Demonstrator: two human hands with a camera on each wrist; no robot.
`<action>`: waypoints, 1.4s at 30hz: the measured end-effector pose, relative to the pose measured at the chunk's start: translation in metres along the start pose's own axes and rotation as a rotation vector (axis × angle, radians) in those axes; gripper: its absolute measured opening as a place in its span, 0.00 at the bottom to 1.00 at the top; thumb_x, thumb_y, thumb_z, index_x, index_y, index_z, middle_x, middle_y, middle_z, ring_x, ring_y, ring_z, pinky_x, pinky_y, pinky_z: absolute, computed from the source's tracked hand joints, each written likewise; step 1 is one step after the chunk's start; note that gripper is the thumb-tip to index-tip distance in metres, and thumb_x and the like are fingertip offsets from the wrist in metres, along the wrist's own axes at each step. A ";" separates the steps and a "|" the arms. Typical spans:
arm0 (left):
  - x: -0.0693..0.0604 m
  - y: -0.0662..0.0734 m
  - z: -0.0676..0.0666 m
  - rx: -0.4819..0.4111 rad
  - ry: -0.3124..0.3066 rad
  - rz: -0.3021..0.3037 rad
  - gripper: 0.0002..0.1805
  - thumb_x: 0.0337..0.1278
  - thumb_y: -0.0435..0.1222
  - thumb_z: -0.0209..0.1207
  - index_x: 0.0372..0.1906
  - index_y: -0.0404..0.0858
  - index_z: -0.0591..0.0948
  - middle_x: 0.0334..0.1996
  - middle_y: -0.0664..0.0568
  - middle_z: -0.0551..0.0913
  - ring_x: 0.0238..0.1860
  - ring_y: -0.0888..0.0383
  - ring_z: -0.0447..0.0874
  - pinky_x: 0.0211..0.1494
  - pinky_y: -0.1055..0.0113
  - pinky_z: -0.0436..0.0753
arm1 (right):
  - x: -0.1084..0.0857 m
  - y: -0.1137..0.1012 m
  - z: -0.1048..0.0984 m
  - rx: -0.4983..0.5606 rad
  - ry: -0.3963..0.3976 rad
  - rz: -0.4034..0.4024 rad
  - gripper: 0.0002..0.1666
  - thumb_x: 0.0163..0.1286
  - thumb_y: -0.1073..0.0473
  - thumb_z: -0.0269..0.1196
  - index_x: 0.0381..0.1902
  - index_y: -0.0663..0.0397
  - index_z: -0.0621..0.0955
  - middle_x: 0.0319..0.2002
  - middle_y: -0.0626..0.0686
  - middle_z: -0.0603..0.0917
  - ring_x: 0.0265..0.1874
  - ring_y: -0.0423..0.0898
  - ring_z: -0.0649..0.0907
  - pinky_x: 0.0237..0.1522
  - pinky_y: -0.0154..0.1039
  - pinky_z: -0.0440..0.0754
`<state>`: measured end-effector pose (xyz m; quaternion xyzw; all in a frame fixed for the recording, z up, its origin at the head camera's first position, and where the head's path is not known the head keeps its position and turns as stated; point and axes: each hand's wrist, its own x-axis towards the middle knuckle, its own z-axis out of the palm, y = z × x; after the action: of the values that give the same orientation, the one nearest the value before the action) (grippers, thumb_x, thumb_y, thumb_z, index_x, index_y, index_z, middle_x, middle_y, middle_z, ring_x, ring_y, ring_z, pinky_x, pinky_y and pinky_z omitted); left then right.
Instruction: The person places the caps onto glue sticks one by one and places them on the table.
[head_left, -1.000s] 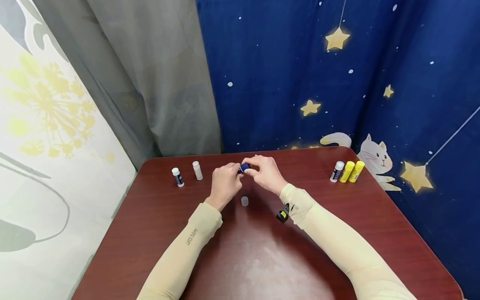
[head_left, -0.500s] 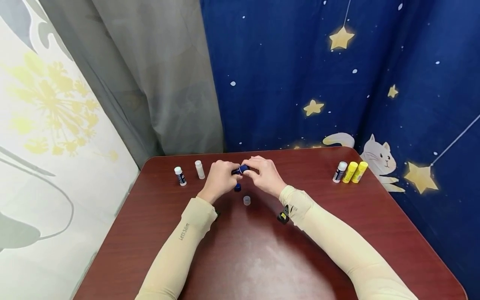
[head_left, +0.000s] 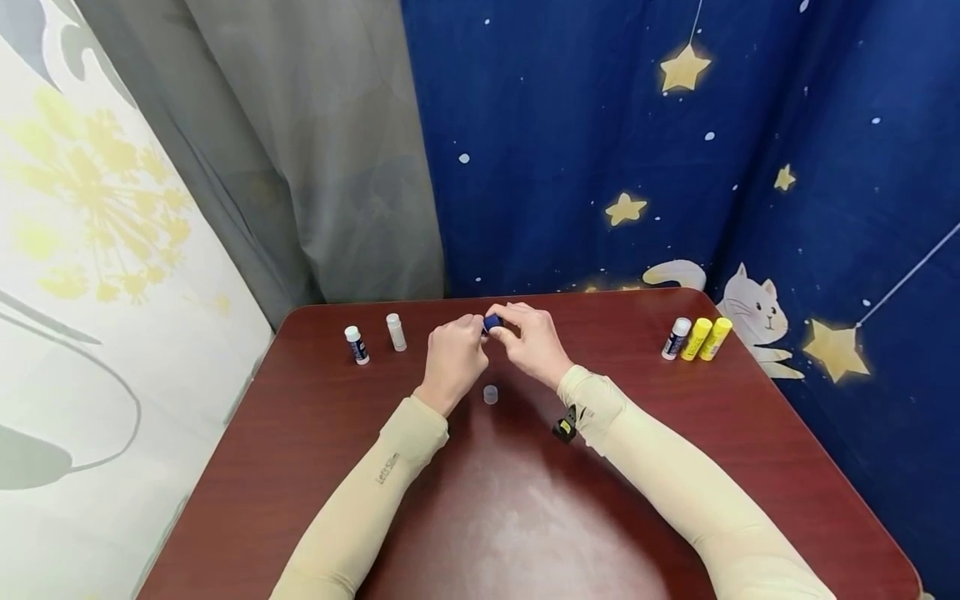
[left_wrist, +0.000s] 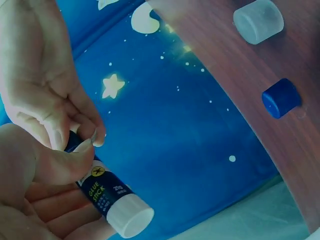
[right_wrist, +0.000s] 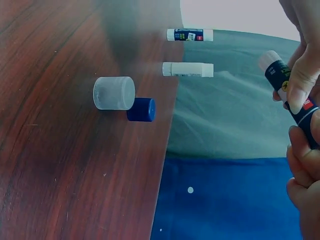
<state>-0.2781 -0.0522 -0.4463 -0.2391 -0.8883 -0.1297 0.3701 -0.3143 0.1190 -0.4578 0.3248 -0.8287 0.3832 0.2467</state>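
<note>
Both hands meet over the far middle of the table around one dark blue glue stick (left_wrist: 102, 190) with a white base. My left hand (head_left: 455, 354) grips its labelled body, thumb across the label in the left wrist view. At the other end, my right hand (head_left: 531, 340) pinches the dark blue part (head_left: 492, 322) between thumb and fingers. Below them on the table stand a translucent cap (head_left: 491, 394) and, seen in the wrist views, a small blue cap (right_wrist: 141, 109).
At the far left stand a blue-labelled glue stick (head_left: 357, 345) and a white one (head_left: 396, 332). Another blue-labelled stick (head_left: 676, 338) and two yellow sticks (head_left: 697, 339) are at the far right. Curtains hang behind the table (head_left: 480, 533).
Over the last half second my left hand has turned and shifted slightly right, covering more of the glue stick and hiding the small blue cap in the head view. The right hand still pinches its end.
</note>
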 end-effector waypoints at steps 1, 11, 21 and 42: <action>0.000 0.000 0.000 0.000 0.007 -0.002 0.05 0.50 0.28 0.70 0.30 0.34 0.83 0.22 0.49 0.79 0.21 0.50 0.80 0.25 0.58 0.82 | 0.000 -0.001 0.000 -0.001 -0.002 0.001 0.13 0.67 0.62 0.69 0.49 0.47 0.87 0.41 0.44 0.87 0.49 0.44 0.84 0.57 0.46 0.78; -0.001 -0.007 -0.002 -0.060 -0.016 -0.056 0.08 0.52 0.31 0.71 0.37 0.35 0.86 0.30 0.47 0.85 0.27 0.49 0.86 0.31 0.55 0.84 | 0.011 -0.002 -0.011 -0.045 -0.155 -0.021 0.12 0.69 0.59 0.69 0.48 0.39 0.85 0.43 0.39 0.86 0.48 0.42 0.79 0.52 0.41 0.77; 0.000 -0.008 -0.006 -0.167 0.026 -0.158 0.13 0.55 0.36 0.73 0.44 0.37 0.87 0.36 0.49 0.86 0.34 0.52 0.87 0.39 0.56 0.85 | 0.022 -0.012 -0.028 -0.022 -0.157 0.003 0.16 0.65 0.53 0.73 0.51 0.43 0.87 0.40 0.39 0.85 0.50 0.43 0.75 0.53 0.45 0.75; -0.016 -0.014 -0.008 -0.211 -0.061 -0.255 0.35 0.51 0.49 0.75 0.65 0.46 0.79 0.53 0.49 0.81 0.40 0.53 0.83 0.39 0.56 0.84 | 0.032 0.007 -0.084 -0.184 -0.145 -0.001 0.15 0.61 0.58 0.75 0.47 0.43 0.88 0.37 0.43 0.86 0.49 0.48 0.74 0.49 0.49 0.75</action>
<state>-0.2711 -0.0723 -0.4528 -0.1658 -0.9037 -0.2608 0.2965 -0.3276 0.1783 -0.3913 0.3282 -0.8758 0.2811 0.2152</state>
